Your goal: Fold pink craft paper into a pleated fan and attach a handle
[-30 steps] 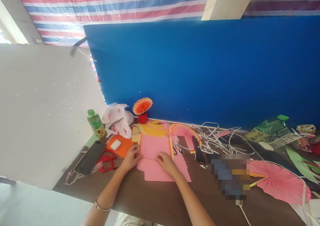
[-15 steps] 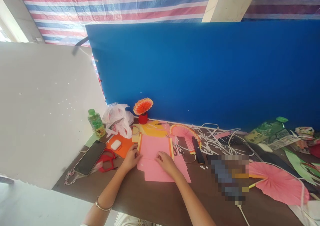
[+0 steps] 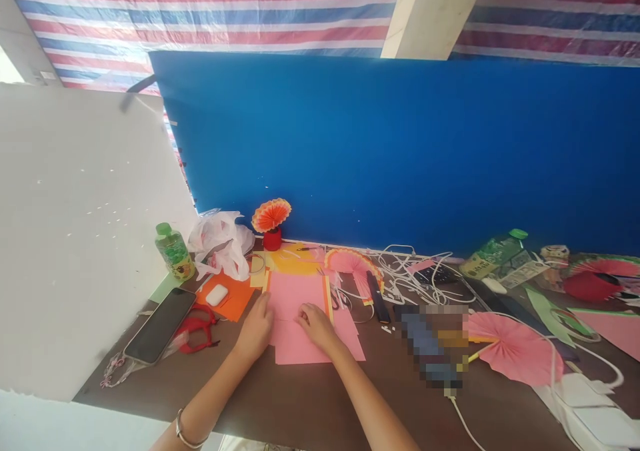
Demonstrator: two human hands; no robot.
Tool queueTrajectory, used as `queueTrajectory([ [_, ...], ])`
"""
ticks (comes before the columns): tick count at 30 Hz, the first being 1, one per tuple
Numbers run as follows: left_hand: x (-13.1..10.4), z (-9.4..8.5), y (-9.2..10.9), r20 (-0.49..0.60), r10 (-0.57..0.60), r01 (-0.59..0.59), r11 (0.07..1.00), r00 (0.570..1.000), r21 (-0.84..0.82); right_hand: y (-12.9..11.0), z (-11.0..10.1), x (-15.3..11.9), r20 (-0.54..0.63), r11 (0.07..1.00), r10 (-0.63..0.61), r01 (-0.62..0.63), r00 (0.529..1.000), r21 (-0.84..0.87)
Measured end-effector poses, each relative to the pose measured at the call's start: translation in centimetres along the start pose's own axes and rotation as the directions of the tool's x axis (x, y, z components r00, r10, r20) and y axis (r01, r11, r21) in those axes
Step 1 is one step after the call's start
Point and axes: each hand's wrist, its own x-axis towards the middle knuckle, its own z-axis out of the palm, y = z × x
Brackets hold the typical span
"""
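A pink sheet of paper (image 3: 296, 294) with orange and yellow strips down its sides lies before me, over more pink sheets (image 3: 320, 352). My left hand (image 3: 256, 328) is closed at the sheet's near left corner, its fingertips partly hidden behind the hand. Curled fingers of my right hand (image 3: 315, 326) pinch the near edge, a little left of the right-hand strip. A faint line crosses the paper between both hands. Yellow paper (image 3: 290, 262) lies just beyond the sheet.
Left are a phone (image 3: 161, 326), red-handled scissors (image 3: 197, 331), a white case (image 3: 217, 296) on orange paper (image 3: 235, 303) and a green-capped bottle (image 3: 174, 252). A small fan ornament (image 3: 271, 216) stands behind. Rightward lie tangled white cables (image 3: 425, 274) and a pink pleated fan (image 3: 520, 348).
The view has swung to the right, so things appear further left. My left hand has turned, its fingers now pointing more forward along the sheet's left edge. My right hand remains at the near edge.
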Motion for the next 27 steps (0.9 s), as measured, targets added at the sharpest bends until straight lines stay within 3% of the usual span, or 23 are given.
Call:
queueTrajectory([
  [4,-1.2,1.3,2.8,0.163,0.173,-0.177,0.984,0.971,0.008,0.0,0.2,-0.1,-0.022,1.000,-0.016,0.016,1.000,-0.007],
  [9,-2.0,1.3,3.7,0.228,0.229,-0.245,0.969,0.946,0.043,0.3,0.5,-0.2,-0.044,0.999,-0.029,0.029,0.999,-0.017],
  [14,-1.9,0.9,3.6,0.239,0.247,-0.279,0.954,0.939,0.109,0.3,0.4,-0.2,-0.047,0.999,-0.045,0.044,0.998,-0.017],
  [20,-2.2,2.2,3.5,0.215,0.277,-0.317,0.930,0.937,0.185,0.2,0.4,-0.2,-0.041,0.999,-0.041,0.040,0.998,-0.030],
  [27,-2.3,2.4,3.5,0.215,0.258,-0.293,0.944,0.942,0.151,0.7,-1.0,-0.8,-0.075,0.996,-0.057,0.051,0.996,-0.077],
])
